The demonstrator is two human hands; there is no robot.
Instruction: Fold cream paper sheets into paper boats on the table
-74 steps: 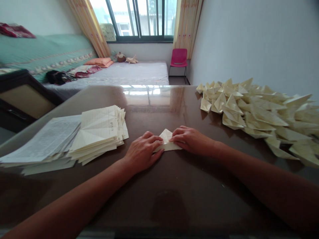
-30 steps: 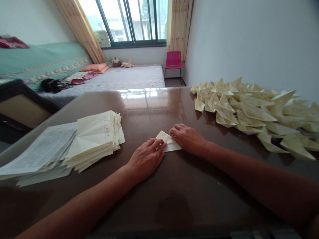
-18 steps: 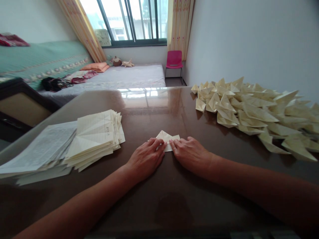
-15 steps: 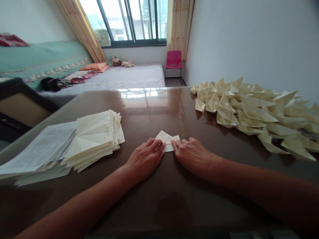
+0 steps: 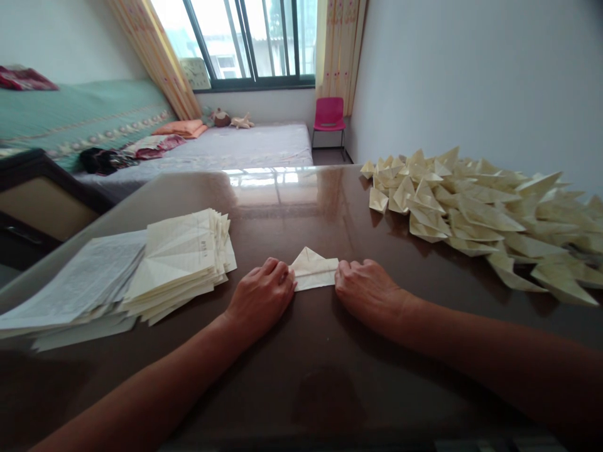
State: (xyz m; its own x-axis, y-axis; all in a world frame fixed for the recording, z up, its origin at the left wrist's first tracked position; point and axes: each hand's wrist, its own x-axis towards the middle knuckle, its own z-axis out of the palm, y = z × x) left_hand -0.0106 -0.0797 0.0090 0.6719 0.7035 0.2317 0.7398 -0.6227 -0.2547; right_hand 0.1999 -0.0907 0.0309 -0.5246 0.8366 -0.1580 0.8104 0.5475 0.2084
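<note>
A partly folded sheet of cream paper (image 5: 315, 271) lies on the glossy brown table (image 5: 325, 376) in front of me. One peak points away from me, and a folded strip runs along its near edge. My left hand (image 5: 266, 290) grips the paper's left end with curled fingers. At the right end, my right hand (image 5: 370, 287) is closed on the paper, its fingertips tucked out of sight. Between the two hands the middle of the paper shows uncovered.
To the left sits a stack of creased cream sheets (image 5: 176, 254) beside flatter printed sheets (image 5: 75, 282). A large heap of folded paper pieces (image 5: 490, 213) covers the table's right side. Beyond the table are a bed (image 5: 264, 141) and a pink chair (image 5: 329, 114).
My hands have moved apart along the paper, the left one leftward and the right one slightly rightward. More of the folded strip shows between them.
</note>
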